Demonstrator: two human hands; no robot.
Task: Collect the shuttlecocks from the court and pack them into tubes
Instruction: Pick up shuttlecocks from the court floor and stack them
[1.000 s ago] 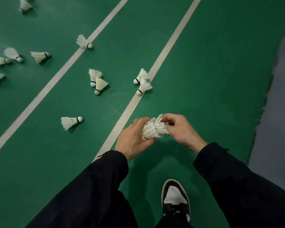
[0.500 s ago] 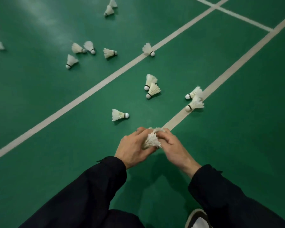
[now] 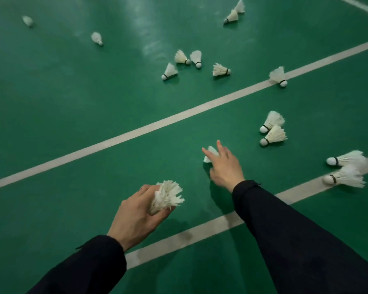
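one view only, from the head camera, looking down on the green court floor (image 3: 72,102). the left hand (image 3: 136,217) is curling its fingers round a nested stack of shuttlecocks (image 3: 167,196), feather skirts fanning up and to the right. the right hand (image 3: 225,166) is reaching with fingers spread and holding nothing, hovering over a lone shuttlecock (image 3: 209,154) that is lying on the floor, mostly hidden beneath the fingers; contact cannot be told. more shuttlecocks are lying loose: a pair (image 3: 272,130) just right of the reaching hand, another pair (image 3: 346,168) on the near white line (image 3: 200,230), and others scattered beyond the far white line (image 3: 157,124). no tube is showing. judged by look, each shuttlecock is very light, with a firm rounded cork and thin, brittle feathers that crush easily; taking hold at the cork or low on the skirt, with a light pinch, is appearing safest, then sliding it cork-first into the stack.
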